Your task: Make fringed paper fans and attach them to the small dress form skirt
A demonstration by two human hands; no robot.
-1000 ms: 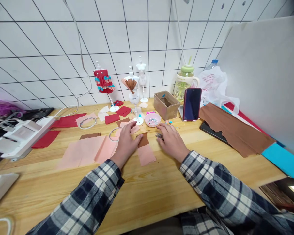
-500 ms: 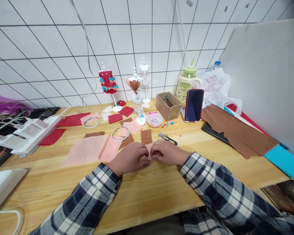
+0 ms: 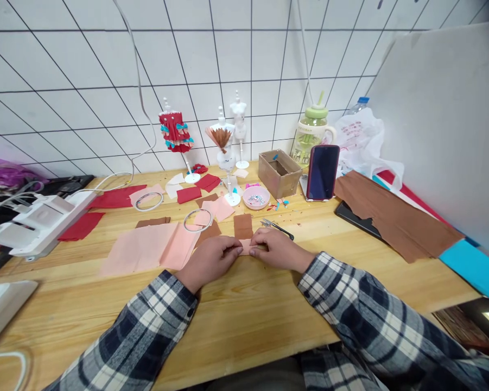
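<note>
Between my hands a small piece of pink crepe paper (image 3: 246, 247) lies low over the table, its two ends pinched. My left hand (image 3: 215, 257) has thumb and fingers closed on its left end. The right end is held by my right hand (image 3: 277, 248), fingers bent and pressed together. Just beyond it lies a brown paper rectangle (image 3: 243, 225). A pair of thread snips (image 3: 277, 228) rests behind my right hand. Larger pink sheets (image 3: 146, 247) spread out to the left, and a silver ring (image 3: 198, 220) lies on paper pieces near my left hand.
Miniature dress forms (image 3: 239, 125) stand at the back, one in a red ruffled dress (image 3: 176, 132). Nearby are a pink dish (image 3: 256, 197) of small beads, a cardboard box (image 3: 280, 174) and a propped phone (image 3: 323, 172). A power strip (image 3: 44, 222) sits far left; brown paper (image 3: 399, 217) lies right.
The pink piece shows more now and looks narrower, like a folded strip. My fingers have shifted to its two ends, and my left hand has drawn slightly left.
</note>
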